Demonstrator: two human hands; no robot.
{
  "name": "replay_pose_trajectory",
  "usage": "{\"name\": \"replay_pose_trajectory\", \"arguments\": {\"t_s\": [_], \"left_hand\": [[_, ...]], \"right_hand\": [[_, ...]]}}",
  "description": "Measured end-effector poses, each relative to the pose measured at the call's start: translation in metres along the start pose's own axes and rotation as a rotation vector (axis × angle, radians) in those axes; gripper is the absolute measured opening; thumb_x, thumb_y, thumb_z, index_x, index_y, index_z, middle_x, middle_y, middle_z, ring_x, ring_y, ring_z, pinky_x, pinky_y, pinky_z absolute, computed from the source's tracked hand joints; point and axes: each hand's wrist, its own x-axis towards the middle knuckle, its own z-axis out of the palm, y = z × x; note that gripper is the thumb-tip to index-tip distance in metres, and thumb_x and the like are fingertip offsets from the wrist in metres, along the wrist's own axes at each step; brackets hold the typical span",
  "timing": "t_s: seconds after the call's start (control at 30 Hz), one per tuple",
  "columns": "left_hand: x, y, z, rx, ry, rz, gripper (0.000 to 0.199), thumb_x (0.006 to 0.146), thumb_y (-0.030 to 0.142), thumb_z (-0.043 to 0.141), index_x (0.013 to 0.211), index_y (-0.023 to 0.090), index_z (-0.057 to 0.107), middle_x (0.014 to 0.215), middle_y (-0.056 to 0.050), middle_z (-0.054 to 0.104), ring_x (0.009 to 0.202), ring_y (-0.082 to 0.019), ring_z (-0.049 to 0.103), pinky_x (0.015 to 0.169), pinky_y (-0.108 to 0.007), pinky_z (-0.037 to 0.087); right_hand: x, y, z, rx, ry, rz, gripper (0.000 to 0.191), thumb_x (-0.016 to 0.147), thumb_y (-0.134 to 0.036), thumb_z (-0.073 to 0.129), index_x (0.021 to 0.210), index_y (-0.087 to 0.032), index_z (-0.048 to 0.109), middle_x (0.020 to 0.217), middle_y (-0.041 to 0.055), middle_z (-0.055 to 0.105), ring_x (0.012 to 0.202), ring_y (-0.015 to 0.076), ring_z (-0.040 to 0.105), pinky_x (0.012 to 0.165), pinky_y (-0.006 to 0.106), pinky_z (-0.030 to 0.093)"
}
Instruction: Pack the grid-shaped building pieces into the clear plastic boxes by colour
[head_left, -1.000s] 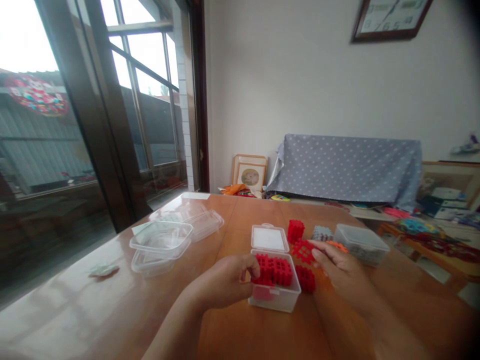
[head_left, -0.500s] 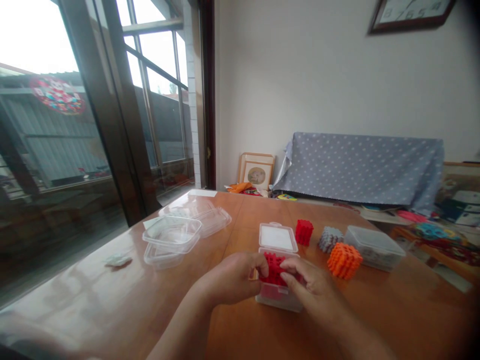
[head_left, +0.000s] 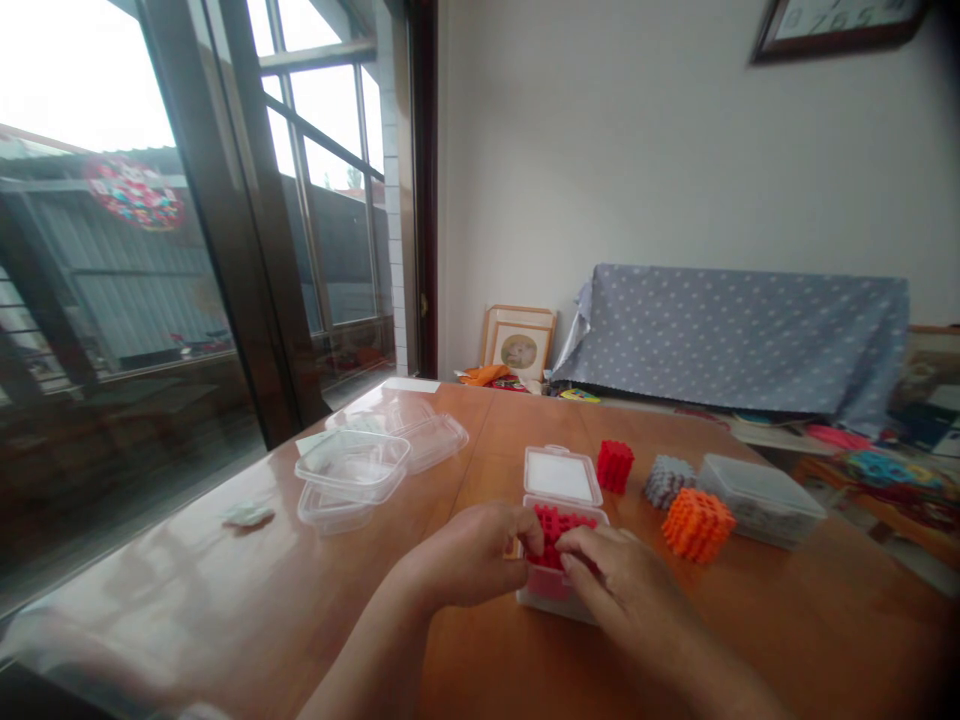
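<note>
A small clear plastic box (head_left: 556,602) stands on the table with its hinged lid (head_left: 562,476) swung back. Inside it sits a bundle of red notched building pieces (head_left: 553,522), level with the rim or a little above. My left hand (head_left: 480,556) reaches in from the left, its fingers curled onto the left edge of the red pieces. From the right, my right hand (head_left: 626,578) pinches at their near right side with thumb and index finger. The fingertips partly hide the pieces and the box's rim.
Behind the box stand a red block (head_left: 615,467), a grey block (head_left: 667,481) and an orange block (head_left: 698,525). A lidded clear container (head_left: 761,500) lies to their right. Clear containers (head_left: 352,468) are stacked at the left, near a small crumpled packet (head_left: 248,513).
The red pieces sit slightly lower in the box, and the right fingers have shifted a little down to its near side. The whole view has turned slightly left.
</note>
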Motion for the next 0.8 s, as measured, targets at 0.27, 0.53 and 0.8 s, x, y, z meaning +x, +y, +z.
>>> {"name": "replay_pose_trajectory", "arguments": {"t_s": [0.27,0.53,0.8], "left_hand": [[0.0,0.004,-0.001,-0.014,0.047,0.042,0.018,0.075,0.013,0.061,0.092,0.021,0.064,0.094,-0.001,0.066,0.081,-0.015,0.056,0.07,-0.023,0.041],[0.0,0.006,0.001,-0.016,0.081,0.027,0.023,0.075,0.014,0.064,0.097,0.023,0.061,0.096,0.0,0.065,0.084,-0.016,0.056,0.072,-0.024,0.042],[0.001,0.008,-0.001,-0.043,0.055,0.022,0.023,0.075,0.013,0.062,0.096,0.023,0.062,0.096,0.0,0.066,0.084,-0.016,0.057,0.072,-0.023,0.041]], "right_hand": [[-0.001,-0.002,-0.002,-0.006,0.002,-0.007,0.021,0.098,-0.033,0.046,0.095,-0.028,0.066,0.093,0.0026,0.067,0.086,0.0215,0.059,0.077,0.033,0.039],[-0.001,0.001,-0.001,0.052,0.034,-0.022,0.018,0.097,-0.03,0.048,0.097,-0.028,0.066,0.097,0.0025,0.068,0.089,0.0211,0.06,0.079,0.034,0.041],[-0.001,0.01,0.002,0.05,0.142,-0.044,0.022,0.095,-0.024,0.049,0.109,-0.03,0.064,0.101,0.0041,0.066,0.094,0.0227,0.059,0.08,0.035,0.042]]}}
